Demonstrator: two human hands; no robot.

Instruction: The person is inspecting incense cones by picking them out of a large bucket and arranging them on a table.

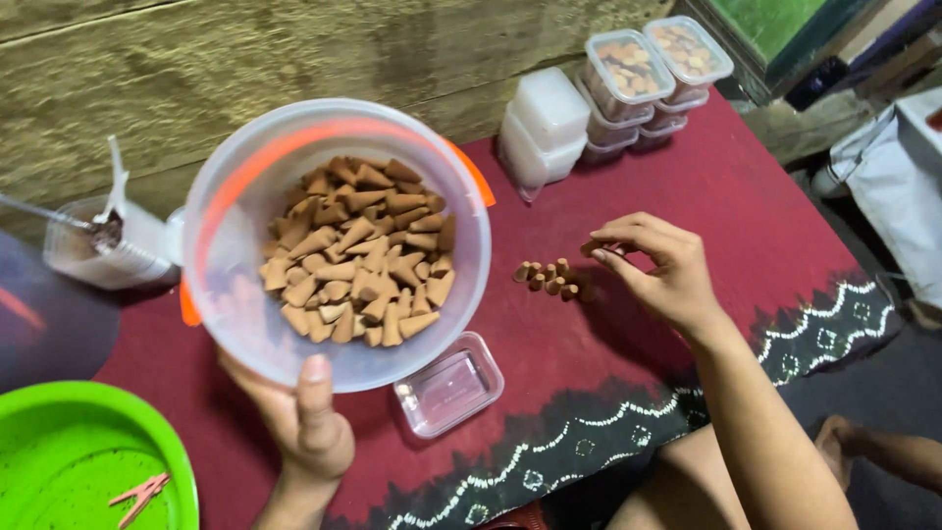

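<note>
Seen from above, the person's own knees and a bare foot filled the bottom right corner, cut off by the edge. At bottom left a green basin was half out of view; it held a pink clothes peg and dark specks too small to identify.

The left hand gripped a translucent plastic bowl from beneath, thumb pressed on its near rim, tilting it toward the camera. Inside lay a heap of small tan cones. The bowl hid an orange object behind it, of which only slivers showed at the left and upper right. Just below the bowl, an empty clear rectangular box rested on the dark red cloth with its white patterned border.

The right hand hovered over the cloth, fingers curled narrowly around something pinched at the fingertips; what it was could not be made out. Just left of it a little cluster of cones stood on the cloth.

At far left a clear cup held dark powder and a spoon, partly blurred. At the far edge sat stacked white-lidded boxes with contents hidden, and two stacks of clear tubs filled with mixed brown pieces.
</note>
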